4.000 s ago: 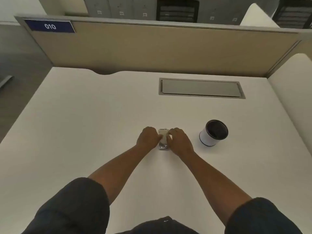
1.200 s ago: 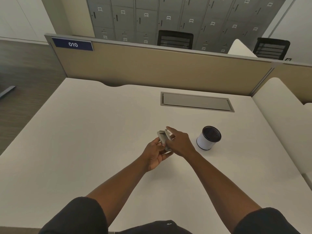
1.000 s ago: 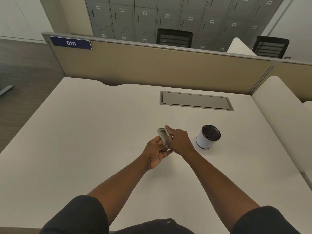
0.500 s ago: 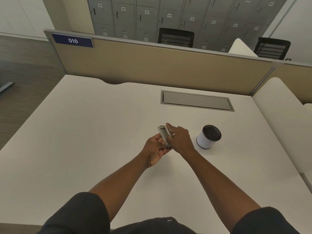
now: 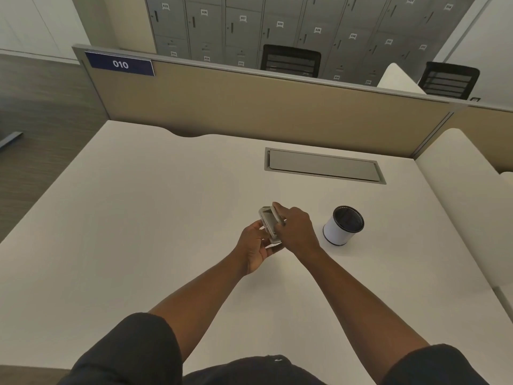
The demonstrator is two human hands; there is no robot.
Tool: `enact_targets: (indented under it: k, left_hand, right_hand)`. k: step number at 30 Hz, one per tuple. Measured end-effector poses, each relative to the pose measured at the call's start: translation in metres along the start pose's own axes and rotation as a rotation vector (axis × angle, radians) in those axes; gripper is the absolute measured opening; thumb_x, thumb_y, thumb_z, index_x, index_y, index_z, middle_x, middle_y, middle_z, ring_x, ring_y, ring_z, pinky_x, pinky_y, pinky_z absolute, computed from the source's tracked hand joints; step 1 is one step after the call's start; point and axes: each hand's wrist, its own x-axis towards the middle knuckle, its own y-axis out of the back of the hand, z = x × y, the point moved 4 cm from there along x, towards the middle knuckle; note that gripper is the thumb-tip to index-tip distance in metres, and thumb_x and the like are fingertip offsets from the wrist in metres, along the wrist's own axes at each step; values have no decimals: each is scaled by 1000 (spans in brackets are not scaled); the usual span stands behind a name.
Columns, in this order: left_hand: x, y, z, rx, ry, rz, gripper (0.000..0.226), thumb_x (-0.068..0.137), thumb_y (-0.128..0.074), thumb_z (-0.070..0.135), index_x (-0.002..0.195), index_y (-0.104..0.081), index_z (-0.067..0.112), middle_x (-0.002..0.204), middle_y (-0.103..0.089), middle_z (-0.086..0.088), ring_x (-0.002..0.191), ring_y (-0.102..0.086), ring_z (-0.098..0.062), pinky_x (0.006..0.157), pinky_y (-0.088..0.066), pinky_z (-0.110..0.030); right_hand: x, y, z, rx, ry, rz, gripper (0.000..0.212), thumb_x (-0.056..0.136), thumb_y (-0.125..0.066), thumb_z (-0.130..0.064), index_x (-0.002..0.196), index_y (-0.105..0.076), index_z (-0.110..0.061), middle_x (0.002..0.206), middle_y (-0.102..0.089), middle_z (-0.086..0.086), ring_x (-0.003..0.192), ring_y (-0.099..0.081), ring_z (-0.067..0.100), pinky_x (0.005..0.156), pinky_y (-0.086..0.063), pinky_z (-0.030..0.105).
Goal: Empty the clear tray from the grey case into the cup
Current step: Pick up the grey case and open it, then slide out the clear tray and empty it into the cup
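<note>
Head view: both my left hand (image 5: 254,243) and right hand (image 5: 295,232) clasp the grey case (image 5: 268,224); the cup (image 5: 342,225) stands just right, nearer my right hand.

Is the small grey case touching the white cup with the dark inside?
Apart. The head view shows the grey case held in both hands, with bare white desk between the right hand and the cup.

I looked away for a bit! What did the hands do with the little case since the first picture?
Both hands lifted the grey case off the desk. The left hand now holds it in the air, and the right hand grips its opened part. The cup stayed upright to its right.
</note>
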Motion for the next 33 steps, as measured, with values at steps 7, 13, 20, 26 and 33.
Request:
enact_targets:
  k: [7,13,20,26,33]
  left_hand:
    - [2,-7,1,-59,-31,16,31,94,-42,4,103,-72,10,92,-75,-13,85,-69,-30,84,-58,-48]
    - [3,-10,4,-44,-40,4,31,97,-38,1,99,-69,7,94,-73,-15,88,-68,-31,85,-57,-47]
    - [8,-8,5,-42,-37,-6,28,93,-42,-3,100,-68,5,102,-70,-21,93,-67,-38,95,-52,-54]
    - [7,-4,4,-34,-28,1,27,95,-41,-2,104,-66,3,113,-66,-25,99,-65,-43,91,-54,-53]
    - [10,0,3,-66,-12,10,28,94,-41,-5,107,-64,2,115,-66,-26,101,-66,-45,88,-56,-53]
  right_hand:
    - [-2,5,-1,30,-28,10,48,90,-50,-25,138,-51,-28,87,-51,3,83,-53,22,71,-38,27]
    - [-1,13,-4,9,-2,33,45,87,-49,-16,131,-57,-23,84,-60,8,76,-50,21,65,-39,25]
    - [5,24,2,50,11,98,33,90,-45,-7,115,-64,-16,92,-70,8,73,-47,13,55,-30,4]
    - [8,38,10,148,-53,97,30,83,-49,-3,96,-71,-20,79,-70,0,72,-61,24,61,-42,19]
    - [1,37,30,663,-386,-15,31,89,-54,-1,113,-67,-14,102,-70,13,80,-70,27,64,-63,40]
